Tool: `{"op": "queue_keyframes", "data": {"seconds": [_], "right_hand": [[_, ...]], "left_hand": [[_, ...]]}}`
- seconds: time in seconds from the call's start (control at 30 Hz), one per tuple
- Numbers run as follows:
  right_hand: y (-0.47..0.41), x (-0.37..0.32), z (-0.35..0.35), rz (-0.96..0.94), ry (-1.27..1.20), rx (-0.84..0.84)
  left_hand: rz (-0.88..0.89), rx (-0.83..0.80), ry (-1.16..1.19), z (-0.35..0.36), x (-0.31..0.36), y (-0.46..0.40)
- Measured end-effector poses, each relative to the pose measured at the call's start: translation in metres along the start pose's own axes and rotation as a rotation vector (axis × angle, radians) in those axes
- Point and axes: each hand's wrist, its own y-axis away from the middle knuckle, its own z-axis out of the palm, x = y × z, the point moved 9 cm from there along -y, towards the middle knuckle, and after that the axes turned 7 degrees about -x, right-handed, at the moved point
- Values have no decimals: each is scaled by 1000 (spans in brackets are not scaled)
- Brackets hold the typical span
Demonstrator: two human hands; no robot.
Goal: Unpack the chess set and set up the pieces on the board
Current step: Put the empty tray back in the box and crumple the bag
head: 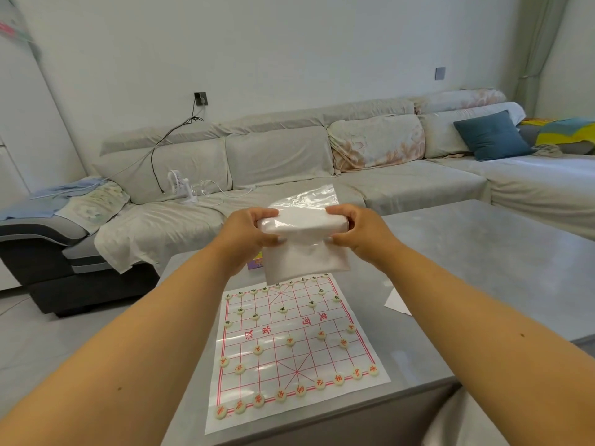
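Observation:
A thin plastic chess board sheet with a red grid lies flat on the grey table. Cream round pieces stand on it: red-marked ones along the near rows, dark-marked ones along the far rows. Above the board's far edge I hold a folded clear plastic bag in the air. My left hand grips its left side, my right hand grips its right side. Fingers curl over the top fold, thumbs press underneath.
A purple box peeks out on the table behind the bag. A white paper scrap lies right of the board. A long covered sofa with a small white fan and blue cushion stands beyond the table.

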Motion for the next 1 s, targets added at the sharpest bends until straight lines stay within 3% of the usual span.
{"op": "queue_keyframes", "data": {"seconds": [0.13,0.27,0.33,0.43,0.5,0.7,0.83,1.0], "right_hand": [[0,-5,-6,-43,247,71],[-1,1,2,19,338,-7],[0,16,7,117,118,-66],[9,35,27,245,-512,-179],[8,34,32,199,-606,-202],[-3,7,17,-70,-463,-110],[-1,8,2,-22,-201,24],[2,-4,-5,-18,191,109]], "left_hand": [[38,-24,-329,3,8,2],[-20,-87,-298,7,1,1],[-17,-54,-141,2,-1,0],[-12,4,143,-1,-3,1],[-19,5,232,0,-4,0],[-17,-83,180,8,0,0],[-5,-60,111,2,-1,-1],[15,4,-272,0,3,4]]}}
